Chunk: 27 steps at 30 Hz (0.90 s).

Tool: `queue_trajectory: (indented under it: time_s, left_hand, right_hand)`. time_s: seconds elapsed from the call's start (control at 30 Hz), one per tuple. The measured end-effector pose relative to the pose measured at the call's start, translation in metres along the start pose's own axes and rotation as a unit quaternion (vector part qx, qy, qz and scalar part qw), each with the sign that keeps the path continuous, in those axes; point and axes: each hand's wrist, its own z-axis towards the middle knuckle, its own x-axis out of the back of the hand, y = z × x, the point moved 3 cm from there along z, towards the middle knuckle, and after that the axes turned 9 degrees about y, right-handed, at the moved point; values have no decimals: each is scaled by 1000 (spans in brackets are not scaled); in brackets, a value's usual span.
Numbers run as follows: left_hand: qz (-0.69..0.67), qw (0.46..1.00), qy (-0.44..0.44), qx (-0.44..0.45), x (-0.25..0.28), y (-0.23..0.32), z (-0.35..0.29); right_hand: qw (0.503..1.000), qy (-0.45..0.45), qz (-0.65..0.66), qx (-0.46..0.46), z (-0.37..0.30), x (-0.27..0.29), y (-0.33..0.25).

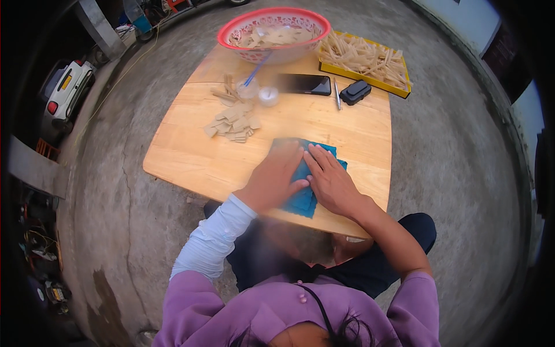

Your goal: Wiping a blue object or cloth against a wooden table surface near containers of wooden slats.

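Note:
A folded blue cloth (302, 202) lies near the front edge of the wooden table (196, 156). My left hand (276, 176) rests flat on its left side, fingers stretched forward. On its right side lies my right hand (333, 179), also flat with the fingers extended. The fingertips of both hands come close together over the cloth's middle. Whatever may lie under the cloth or my palms is hidden. Beyond my left hand is a loose pile of small beige flat pieces (234, 122).
A red-rimmed basin (222, 36) of beige pieces stands at the far edge. Right of it, a yellow tray (370, 82) holds many thin strips. Between lie a black phone (312, 84), a pen (337, 95), a black case (355, 92), a small white-topped container (268, 96) and a blue-handled brush (254, 72).

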Motion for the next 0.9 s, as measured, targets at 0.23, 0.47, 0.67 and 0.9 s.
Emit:
queue_trajectory:
  time_s: [0.23, 0.47, 0.67, 0.9]
  left_hand:
    - [20, 999, -48, 13, -37, -59, 74]
    - [39, 998, 0, 51, -33, -57, 62]
    - [0, 999, 30, 33, 12, 0, -23]
    - [32, 991, -6, 128, 54, 6, -80]
  right_hand:
    - [998, 52, -6, -42, 57, -20, 52]
    - [994, 80, -1, -76, 63, -21, 44]
    - [999, 49, 5, -14, -5, -13, -25]
    - [997, 28, 54, 46, -2, -19, -87]
